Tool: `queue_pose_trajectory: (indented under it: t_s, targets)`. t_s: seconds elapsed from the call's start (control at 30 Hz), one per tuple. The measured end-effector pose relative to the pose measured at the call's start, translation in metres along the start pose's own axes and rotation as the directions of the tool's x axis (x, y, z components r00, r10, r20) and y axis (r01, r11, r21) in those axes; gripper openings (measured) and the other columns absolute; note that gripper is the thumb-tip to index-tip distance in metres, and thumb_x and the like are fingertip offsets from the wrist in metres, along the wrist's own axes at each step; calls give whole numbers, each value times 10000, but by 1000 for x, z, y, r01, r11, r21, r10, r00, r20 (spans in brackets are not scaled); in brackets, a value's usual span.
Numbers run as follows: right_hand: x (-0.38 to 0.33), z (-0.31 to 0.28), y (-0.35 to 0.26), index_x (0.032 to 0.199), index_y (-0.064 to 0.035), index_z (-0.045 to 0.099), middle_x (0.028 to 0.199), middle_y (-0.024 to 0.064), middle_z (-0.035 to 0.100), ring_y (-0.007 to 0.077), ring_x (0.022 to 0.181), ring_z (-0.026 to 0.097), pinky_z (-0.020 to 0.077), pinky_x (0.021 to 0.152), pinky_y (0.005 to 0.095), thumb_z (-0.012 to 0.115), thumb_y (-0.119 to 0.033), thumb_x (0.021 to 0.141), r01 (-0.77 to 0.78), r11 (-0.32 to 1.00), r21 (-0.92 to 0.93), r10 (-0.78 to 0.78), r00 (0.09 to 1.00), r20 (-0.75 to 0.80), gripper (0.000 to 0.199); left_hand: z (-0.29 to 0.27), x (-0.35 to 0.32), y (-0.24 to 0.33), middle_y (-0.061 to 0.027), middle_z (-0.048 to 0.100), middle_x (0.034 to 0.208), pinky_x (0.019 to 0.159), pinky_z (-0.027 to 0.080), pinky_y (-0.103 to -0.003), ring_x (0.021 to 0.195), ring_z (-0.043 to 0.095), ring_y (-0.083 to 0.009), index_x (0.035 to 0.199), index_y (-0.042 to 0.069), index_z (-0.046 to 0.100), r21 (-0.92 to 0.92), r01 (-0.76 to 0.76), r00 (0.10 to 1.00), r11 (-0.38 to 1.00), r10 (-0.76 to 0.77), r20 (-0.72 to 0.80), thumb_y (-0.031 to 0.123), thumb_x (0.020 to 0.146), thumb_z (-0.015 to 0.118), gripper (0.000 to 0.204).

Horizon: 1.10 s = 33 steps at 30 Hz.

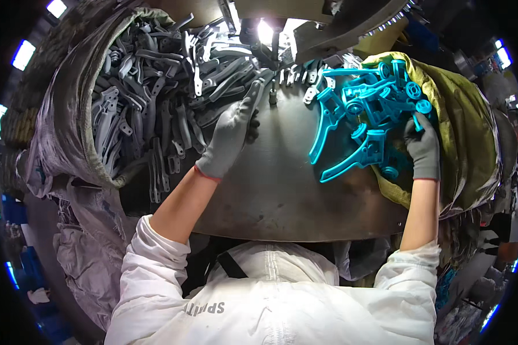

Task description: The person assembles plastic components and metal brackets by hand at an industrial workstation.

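Observation:
My left hand (227, 138), in a grey glove, is closed round the lower end of a grey handle-shaped piece (260, 83). That piece points up and away from me, its far end beside a thin vertical metal rod (273, 92). At the right, my right hand (424, 150), gloved too, pinches a teal part (418, 122) at the edge of a pile of teal lever-shaped parts (357, 158) with round ends. How much of that part lies behind my fingers is hidden. Many loose grey handles (149, 86) are heaped left of my left hand.
A pale woven sack (69, 132) holds the grey heap at the left. An olive-yellow sack (463, 138) lies open behind the teal pile. Between them spreads a dark metal tabletop (282, 190) with a curved near edge. Machine parts and a bright lamp (265, 31) hang over the far side.

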State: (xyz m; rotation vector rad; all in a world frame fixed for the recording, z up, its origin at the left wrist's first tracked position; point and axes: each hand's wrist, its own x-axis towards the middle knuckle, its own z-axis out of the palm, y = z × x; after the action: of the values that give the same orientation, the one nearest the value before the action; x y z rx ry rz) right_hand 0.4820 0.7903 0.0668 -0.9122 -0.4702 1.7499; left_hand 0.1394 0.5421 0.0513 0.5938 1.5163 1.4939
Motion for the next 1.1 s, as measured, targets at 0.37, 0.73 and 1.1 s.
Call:
queue_pose_trajectory:
  t_s: [0.37,0.73,1.1]
  targets:
    - [-102,119,111,1428,-89,238,826,60,552,61,512,415,366,447,182,500,-94,893,80,900,-428,109,911,397,596,1,30,40,-88,622,824,597,522,-274,669,619,-143,1017,3,561,14,44,975,999,-46,216,272,939,495,288]
    - [-150,103,149,1406,-36,213,958,133,546,190,797,612,545,646,318,440,28,890,634,686,-357,-527,771,357,568,1,37,38,-61,621,805,583,511,-250,636,603,-119,967,11,585,52,113,962,992,-122,245,321,944,485,327]
    - [-127,75,140,1415,-54,275,1041,223,547,341,835,585,487,678,336,448,56,843,791,-226,-569,-280,507,815,608,4,30,43,-52,616,807,585,511,-237,651,604,-108,955,19,594,33,118,977,993,-122,175,340,932,502,335]
